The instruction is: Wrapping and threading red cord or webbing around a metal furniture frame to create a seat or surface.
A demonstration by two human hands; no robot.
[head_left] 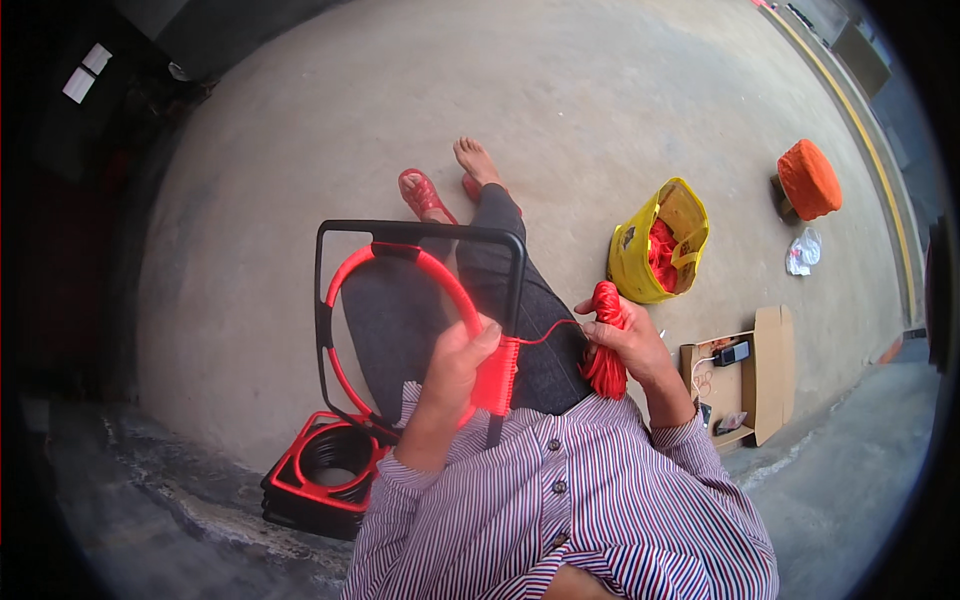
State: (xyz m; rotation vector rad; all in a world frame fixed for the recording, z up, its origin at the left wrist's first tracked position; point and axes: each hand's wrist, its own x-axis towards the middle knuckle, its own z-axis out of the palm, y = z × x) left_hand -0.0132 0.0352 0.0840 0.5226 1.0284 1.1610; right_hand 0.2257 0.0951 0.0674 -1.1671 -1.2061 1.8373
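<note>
My left hand is closed on a black rectangular frame held over my lap. Inside the frame sits a ring, mostly covered in red with black sections. Beside my left hand, a broad band of red wrapping covers the frame's right part. A single red cord runs from that wrapping to my right hand. My right fingers are closed round a long bundle of red cord, which hangs down by my right thigh.
Stacked red-and-black frames stand at lower left. To the right, a yellow bag contains red cord. An open cardboard box holds a dark device and cables. Farther right are an orange-covered stool and a white plastic bag.
</note>
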